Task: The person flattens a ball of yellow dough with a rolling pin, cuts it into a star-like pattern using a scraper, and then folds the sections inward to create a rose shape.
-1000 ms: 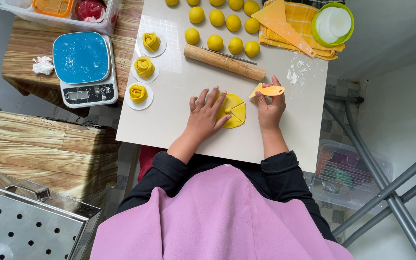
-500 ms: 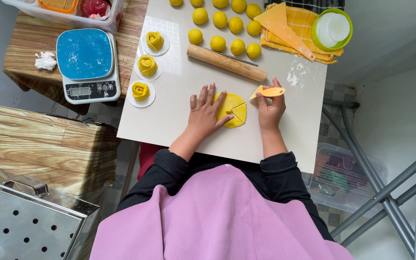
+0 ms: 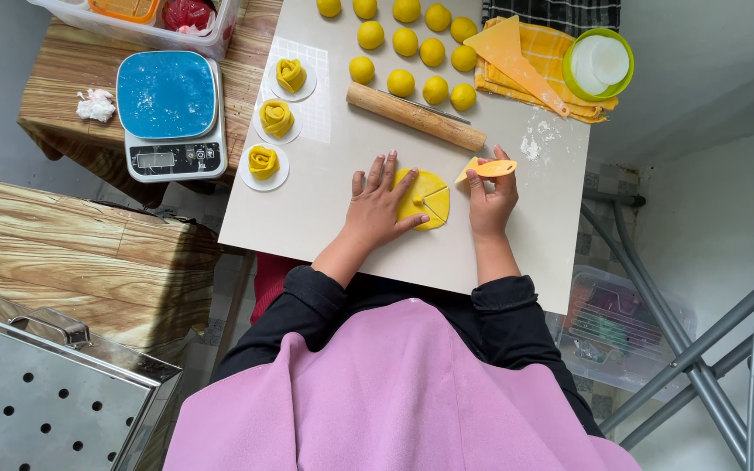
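White board [image 3: 307,218] seen from above, laid across wooden tables. Left hand [image 3: 381,205] spread flat, fingers open, pressing the left side of a yellow dough disc [image 3: 429,196] near the board's front edge, right of middle; cuts visible in the disc. Right hand [image 3: 490,201] just beside the disc's right side, pinching a small yellow cutter [image 3: 486,167] between thumb and fingers. Wooden rolling pin [image 3: 416,116] lying slantwise just behind both hands. Yellow dough balls [image 3: 407,48] grouped by the back edge. Three dough roses [image 3: 277,118] on white discs along the left edge. Blue-topped scale [image 3: 170,113] beside the board's left edge.
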